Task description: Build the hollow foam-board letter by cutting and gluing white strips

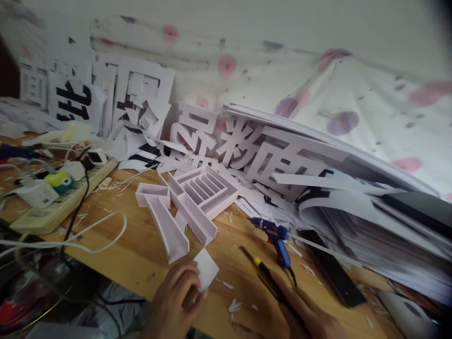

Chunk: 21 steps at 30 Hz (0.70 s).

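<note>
Head view: your left hand (176, 294) pinches a small white foam-board piece (206, 269) at the table's (134, 254) near edge, below the channel letter (187, 202); your right hand (307, 313) grips a utility knife (263, 275). Keep the piece flat and cut away from your fingers.

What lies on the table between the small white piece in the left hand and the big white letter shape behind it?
Nothing visible. The left hand holds the small white piece just before the near end of the white letter shape; only bare wooden table shows between them. The blue glue gun lies off to the right.
</note>
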Each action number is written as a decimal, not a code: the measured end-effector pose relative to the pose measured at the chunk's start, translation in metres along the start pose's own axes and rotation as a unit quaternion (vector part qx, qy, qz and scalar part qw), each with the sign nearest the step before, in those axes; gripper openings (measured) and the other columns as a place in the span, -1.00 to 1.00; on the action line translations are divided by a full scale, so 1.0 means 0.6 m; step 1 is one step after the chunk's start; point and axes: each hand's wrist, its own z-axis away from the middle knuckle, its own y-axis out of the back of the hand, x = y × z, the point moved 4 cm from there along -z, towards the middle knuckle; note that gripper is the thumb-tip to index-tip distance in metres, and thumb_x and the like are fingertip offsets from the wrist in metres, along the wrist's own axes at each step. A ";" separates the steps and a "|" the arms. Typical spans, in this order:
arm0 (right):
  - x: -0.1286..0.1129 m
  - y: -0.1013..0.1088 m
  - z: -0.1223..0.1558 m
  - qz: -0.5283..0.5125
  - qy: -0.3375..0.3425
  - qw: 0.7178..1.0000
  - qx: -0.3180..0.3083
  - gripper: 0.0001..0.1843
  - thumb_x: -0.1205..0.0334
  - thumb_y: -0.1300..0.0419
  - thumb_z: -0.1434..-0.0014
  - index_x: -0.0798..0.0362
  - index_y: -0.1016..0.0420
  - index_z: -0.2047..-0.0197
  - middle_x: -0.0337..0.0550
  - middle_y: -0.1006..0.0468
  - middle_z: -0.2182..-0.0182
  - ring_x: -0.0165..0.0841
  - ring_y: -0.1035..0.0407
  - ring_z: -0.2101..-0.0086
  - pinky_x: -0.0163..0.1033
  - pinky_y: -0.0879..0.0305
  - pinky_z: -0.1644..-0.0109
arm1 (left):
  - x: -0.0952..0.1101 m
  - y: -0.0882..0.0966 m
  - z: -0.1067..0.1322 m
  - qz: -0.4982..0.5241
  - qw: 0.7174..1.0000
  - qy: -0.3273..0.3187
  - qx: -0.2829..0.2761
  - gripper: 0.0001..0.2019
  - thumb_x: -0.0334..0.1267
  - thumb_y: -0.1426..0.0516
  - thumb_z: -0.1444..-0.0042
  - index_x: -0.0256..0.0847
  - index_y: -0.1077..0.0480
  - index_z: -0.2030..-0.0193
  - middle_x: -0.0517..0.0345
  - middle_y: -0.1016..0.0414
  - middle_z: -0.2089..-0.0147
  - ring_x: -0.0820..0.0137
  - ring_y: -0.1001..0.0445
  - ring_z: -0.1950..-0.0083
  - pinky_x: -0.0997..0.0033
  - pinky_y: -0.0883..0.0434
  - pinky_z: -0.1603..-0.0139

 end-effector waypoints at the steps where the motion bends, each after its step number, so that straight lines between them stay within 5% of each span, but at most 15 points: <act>1: 0.002 -0.006 -0.009 0.041 -0.034 0.998 0.021 -0.30 0.39 0.11 -0.26 -0.19 0.28 -0.38 -0.10 -0.53 0.18 -0.32 -0.54 0.40 -0.34 -0.47 0.43 | 0.005 0.004 -0.003 0.008 1.000 -0.013 0.009 -0.82 -0.47 -0.11 -0.03 -0.10 -0.22 0.37 0.13 -0.46 0.23 0.31 -0.50 0.07 0.33 -0.49 0.09; 3: 0.002 -0.024 -0.034 0.137 -0.102 0.984 0.048 -0.27 0.51 0.09 -0.16 -0.12 0.07 -0.35 0.00 -0.50 0.15 -0.28 -0.51 0.48 -0.24 -0.46 0.50 | 0.015 0.010 -0.011 0.020 0.998 -0.043 0.029 -0.83 -0.47 -0.12 -0.05 -0.10 -0.23 0.37 0.13 -0.45 0.23 0.33 -0.49 0.05 0.38 -0.47 0.06; 6: -0.016 -0.052 -0.078 0.218 -0.106 0.968 0.070 -0.22 0.67 0.04 0.02 -0.04 -0.23 -0.25 0.11 -0.46 0.04 -0.17 -0.49 0.20 -0.16 -0.48 0.23 | 0.025 0.017 -0.025 0.028 0.995 -0.073 0.057 -0.84 -0.47 -0.11 -0.07 -0.11 -0.24 0.36 0.12 -0.45 0.23 0.35 -0.49 0.03 0.43 -0.46 0.04; 10: -0.038 -0.056 -0.118 0.193 -0.093 0.973 0.086 -0.43 0.46 -0.11 -0.07 -0.08 -0.36 -0.16 0.13 -0.46 0.04 -0.02 -0.40 0.08 0.01 -0.43 0.14 | 0.024 0.018 -0.042 0.029 0.992 -0.091 0.086 -0.85 -0.47 -0.11 -0.09 -0.13 -0.25 0.35 0.11 -0.45 0.24 0.35 -0.48 0.02 0.45 -0.45 0.02; 12: -0.046 -0.038 -0.129 0.109 -0.089 0.985 0.100 -0.57 0.29 -0.12 -0.13 -0.06 -0.43 -0.08 0.11 -0.43 0.01 0.00 -0.34 0.02 0.07 -0.36 0.06 | 0.022 0.017 -0.046 0.032 0.989 -0.108 0.099 -0.87 -0.46 -0.11 -0.09 -0.14 -0.26 0.33 0.09 -0.46 0.24 0.36 -0.49 0.02 0.47 -0.45 0.02; 15: -0.062 -0.009 -0.147 -0.103 -0.086 0.988 0.072 -0.70 0.15 0.05 -0.26 -0.01 -0.49 0.18 -0.02 -0.47 0.17 -0.20 -0.39 0.15 -0.10 -0.34 0.08 | 0.022 0.014 -0.048 0.033 0.984 -0.138 0.109 -0.88 -0.44 -0.12 -0.09 -0.15 -0.27 0.32 0.09 -0.47 0.26 0.36 -0.51 0.05 0.50 -0.46 0.04; 18: -0.084 -0.003 -0.165 -0.321 -0.080 0.943 -0.025 -0.60 -0.04 0.14 -0.29 0.00 -0.32 0.40 -0.22 -0.39 0.46 -0.35 -0.31 0.41 -0.27 -0.28 0.33 | 0.021 0.009 -0.046 0.025 0.982 -0.157 0.100 -0.88 -0.44 -0.12 -0.08 -0.14 -0.27 0.33 0.10 -0.49 0.28 0.35 -0.53 0.06 0.50 -0.47 0.06; 21: -0.097 -0.013 -0.179 -0.464 -0.081 0.878 -0.080 -0.62 -0.13 0.03 -0.23 0.00 -0.24 0.41 -0.28 -0.29 0.47 -0.40 -0.19 0.43 -0.31 -0.18 0.35 | 0.018 0.001 -0.042 0.028 0.983 -0.159 0.090 -0.87 -0.44 -0.11 -0.07 -0.14 -0.28 0.28 0.08 -0.50 0.24 0.32 -0.52 0.04 0.47 -0.48 0.06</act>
